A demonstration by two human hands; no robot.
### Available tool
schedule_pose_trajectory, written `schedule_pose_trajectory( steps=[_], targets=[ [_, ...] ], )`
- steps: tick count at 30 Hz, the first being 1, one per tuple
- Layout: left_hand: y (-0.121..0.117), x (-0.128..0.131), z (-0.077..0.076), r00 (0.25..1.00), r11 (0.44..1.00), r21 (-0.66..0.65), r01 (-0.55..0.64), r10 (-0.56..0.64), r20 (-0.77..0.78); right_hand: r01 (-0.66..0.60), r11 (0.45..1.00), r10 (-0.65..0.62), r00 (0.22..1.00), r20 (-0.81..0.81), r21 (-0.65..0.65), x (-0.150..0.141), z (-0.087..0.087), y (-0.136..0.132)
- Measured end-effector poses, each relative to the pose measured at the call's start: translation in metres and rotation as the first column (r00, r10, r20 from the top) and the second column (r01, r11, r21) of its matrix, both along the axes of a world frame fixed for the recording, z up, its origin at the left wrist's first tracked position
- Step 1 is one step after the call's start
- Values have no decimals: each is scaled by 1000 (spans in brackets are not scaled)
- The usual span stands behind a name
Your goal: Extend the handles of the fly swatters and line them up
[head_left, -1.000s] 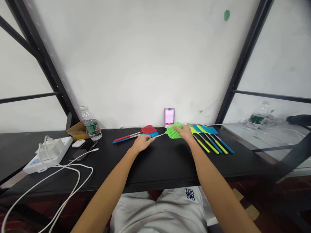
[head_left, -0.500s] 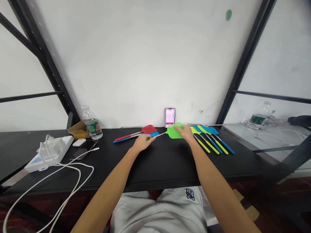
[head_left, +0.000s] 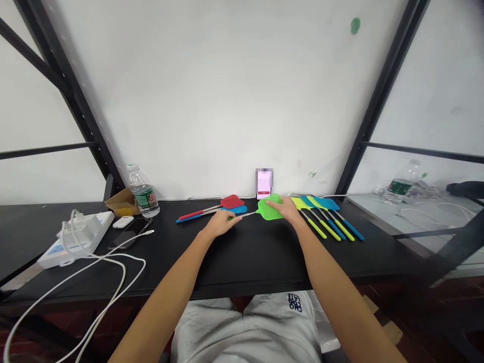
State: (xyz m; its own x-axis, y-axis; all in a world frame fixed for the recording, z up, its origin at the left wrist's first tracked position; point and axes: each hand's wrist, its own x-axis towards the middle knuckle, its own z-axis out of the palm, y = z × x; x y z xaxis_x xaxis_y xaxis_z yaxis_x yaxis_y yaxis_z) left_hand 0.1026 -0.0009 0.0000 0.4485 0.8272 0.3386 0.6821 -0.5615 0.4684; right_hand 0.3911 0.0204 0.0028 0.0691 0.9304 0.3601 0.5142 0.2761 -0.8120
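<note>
Between my hands is a bright green fly swatter (head_left: 269, 207), its perforated head to the right and its thin metal shaft to the left. My left hand (head_left: 221, 223) is closed around the handle end, which the fingers mostly hide. My right hand (head_left: 288, 209) grips the right edge of the head, thumb across its face. Left of it lie a red fly swatter (head_left: 232, 201) and a blue fly swatter (head_left: 238, 209), partly behind my left hand. On the right, several yellow-green and blue fly swatters (head_left: 329, 203) overlap in a fan, handles toward me.
A phone (head_left: 263, 184) leans on the wall behind. At the left stand a water bottle (head_left: 144, 194), a cardboard box (head_left: 124, 202), a white case (head_left: 123, 222), a dark phone (head_left: 132, 233) and a power strip (head_left: 77, 239) with loose white cables (head_left: 123, 269). Black shelf posts (head_left: 372, 111) rise at both sides.
The green fly swatter and both hands have shifted slightly toward me and left. Its head sits a little lower, and both hands keep their hold.
</note>
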Motion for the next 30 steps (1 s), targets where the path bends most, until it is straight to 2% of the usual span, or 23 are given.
schedule_pose_trajectory(
  steps=[13,30],
  targets=[
    [-1,3,-3,999,998,43,-34,34,-10,7,999,-8,999,32,51,-15,-3,-1],
    [-3,7,-3,998,995,81,-58,58,0,-13,997,12,1000,22,75,-17,-5,-2]
  ],
)
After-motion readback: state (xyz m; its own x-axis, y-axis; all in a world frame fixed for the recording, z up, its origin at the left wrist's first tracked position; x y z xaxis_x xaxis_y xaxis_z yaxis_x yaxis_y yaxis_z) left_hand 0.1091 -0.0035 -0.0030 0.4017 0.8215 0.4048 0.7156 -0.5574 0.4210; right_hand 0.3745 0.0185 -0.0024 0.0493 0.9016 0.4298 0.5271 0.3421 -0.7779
